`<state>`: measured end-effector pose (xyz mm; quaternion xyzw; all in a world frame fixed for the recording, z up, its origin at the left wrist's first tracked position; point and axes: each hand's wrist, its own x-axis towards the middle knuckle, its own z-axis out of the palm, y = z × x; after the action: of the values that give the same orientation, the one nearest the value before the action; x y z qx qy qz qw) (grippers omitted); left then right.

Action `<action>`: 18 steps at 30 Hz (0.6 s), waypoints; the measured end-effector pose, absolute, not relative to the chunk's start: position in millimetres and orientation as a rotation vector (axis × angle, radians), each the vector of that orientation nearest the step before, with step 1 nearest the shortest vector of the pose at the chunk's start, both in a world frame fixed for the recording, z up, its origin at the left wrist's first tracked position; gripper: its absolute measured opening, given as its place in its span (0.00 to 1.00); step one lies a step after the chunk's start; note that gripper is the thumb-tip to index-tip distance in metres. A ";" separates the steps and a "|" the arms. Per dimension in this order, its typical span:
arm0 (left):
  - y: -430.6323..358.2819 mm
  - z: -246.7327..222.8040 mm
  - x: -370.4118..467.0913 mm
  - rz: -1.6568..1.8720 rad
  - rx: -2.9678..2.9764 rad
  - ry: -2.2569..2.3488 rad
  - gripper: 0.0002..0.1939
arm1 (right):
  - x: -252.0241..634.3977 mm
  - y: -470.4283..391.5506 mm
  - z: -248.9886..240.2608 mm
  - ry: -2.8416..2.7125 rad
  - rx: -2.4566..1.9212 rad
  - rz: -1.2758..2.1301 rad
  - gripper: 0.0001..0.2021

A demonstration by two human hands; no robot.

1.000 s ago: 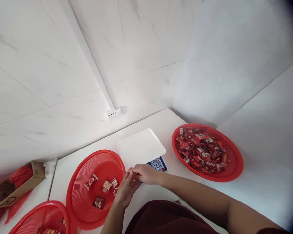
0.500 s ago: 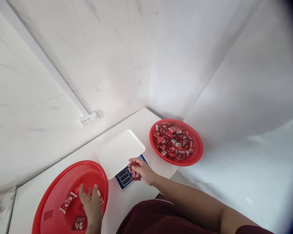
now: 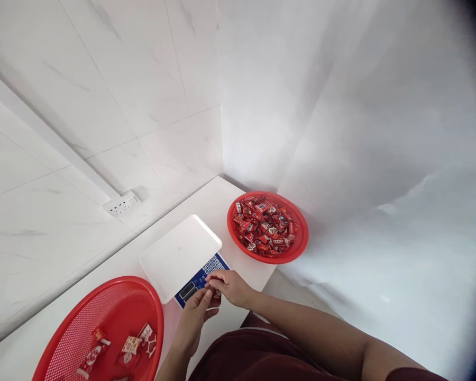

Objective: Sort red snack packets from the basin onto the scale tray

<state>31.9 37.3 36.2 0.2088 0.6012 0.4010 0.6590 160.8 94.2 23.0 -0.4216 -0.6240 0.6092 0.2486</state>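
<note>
Both hands meet over the front edge of a digital scale (image 3: 201,279). My right hand (image 3: 233,287) pinches a small dark red snack packet (image 3: 216,296) at its upper side. My left hand (image 3: 194,317) has its fingers closed on the same packet from the left. Part of the packet is hidden behind the fingers. The scale has a bare white pan (image 3: 180,254) and a blue keypad, partly covered by my hands. Left of the hands stands a large red basket (image 3: 158,317) with several loose red and white snack packets (image 3: 129,349) inside.
A smaller red basket (image 3: 303,233), heaped with red snack packets (image 3: 267,227), sits at the right end of the white table (image 3: 218,196). Behind the table is a tiled wall with a power socket (image 3: 121,205).
My left hand has come out of the large basket and joined my right hand at the packet. My right hand still holds it. The camera view has shifted right.
</note>
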 end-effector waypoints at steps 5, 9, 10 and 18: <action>36.5 39.0 34.3 0.959 0.398 1.291 0.10 | 182.8 114.2 11.8 -1.789 -1.073 1.539 0.20; 34.5 32.3 20.8 1.042 0.216 1.296 0.08 | 246.5 175.3 -7.1 -1.915 -1.748 1.019 0.22; 33.1 29.4 16.6 1.062 0.177 1.311 0.07 | 265.0 188.9 -14.2 -1.996 -1.989 0.888 0.25; 18.1 12.6 1.3 1.116 -0.015 1.480 0.05 | 313.8 206.2 -79.3 -1.808 -2.364 0.957 0.45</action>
<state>1.3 18.1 12.6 -0.0063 0.6385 0.4813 0.6005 313.8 206.2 -79.3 -0.7561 -0.5784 0.3060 0.0076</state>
